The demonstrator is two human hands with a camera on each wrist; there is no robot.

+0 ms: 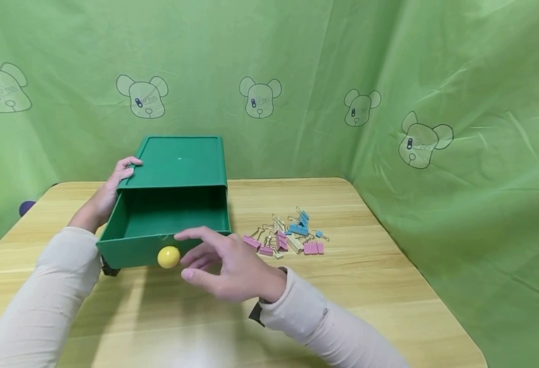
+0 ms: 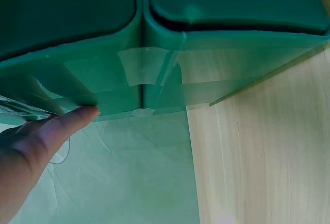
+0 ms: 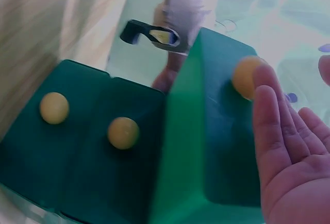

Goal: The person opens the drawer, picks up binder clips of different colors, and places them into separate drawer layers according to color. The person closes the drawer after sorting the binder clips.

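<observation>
Green drawer point(image 1: 131, 254) is jutting toward the near side from its cabinet point(image 1: 179, 161), which is standing on the table's point(image 1: 366, 306) left half. The right hand point(image 1: 232, 268) is hovering beside the yellow knob point(image 1: 169, 257), fingers loosely bent, gripping nothing. The left hand point(image 1: 106, 197) is resting against the cabinet's left side, fingers extended, probably bracing it. I'm counting two other drawers point(image 3: 108, 177), three knobs altogether. Binder clips point(image 1: 281, 240) are lying heaped rightward, overlapping too much for counting.
</observation>
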